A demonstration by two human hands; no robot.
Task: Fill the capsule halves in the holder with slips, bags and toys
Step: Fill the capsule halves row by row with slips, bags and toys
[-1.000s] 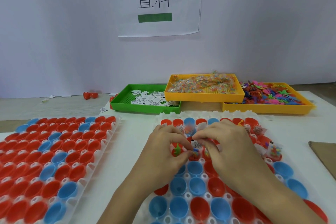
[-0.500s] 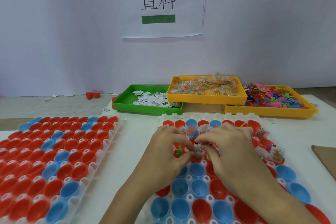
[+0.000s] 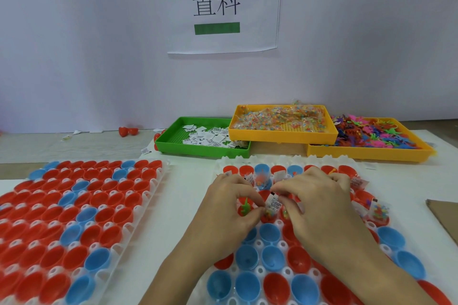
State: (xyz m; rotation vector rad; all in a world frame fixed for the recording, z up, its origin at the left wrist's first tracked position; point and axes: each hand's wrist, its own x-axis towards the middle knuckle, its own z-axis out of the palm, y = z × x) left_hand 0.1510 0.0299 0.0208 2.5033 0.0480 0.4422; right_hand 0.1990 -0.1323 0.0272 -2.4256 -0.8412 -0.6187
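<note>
Head view, the only one I have. Both of my hands sit over the far-middle rows of the right-hand holder on the bench. My left hand has thumb and forefinger curled together at the rim of a red capsule half with a green toy in it; whether those fingers pinch the slip or only steady the cup, I cannot tell. My right hand has its fingers curled down, pinching a printed slip that stands just above the next cup, where a bag of beads already lies. I judge the step as tucking that slip in. Far rows look filled, with slips and bags poking up; the near blue and red halves look mostly bare, so there's plenty left. Supplies sit behind: green tray of slips, yellow tray of bags, second yellow tray of toys. A second holder lies left, cups showing nothing inside. Risks: the slip is light and stands tall, so it may spring out or land in the neighbouring cup once released; my wrists hang low over the near cups, so a drag could unseat a loose half; filled cups at right have bags sticking out that a sleeve-level sweep would catch.
</note>
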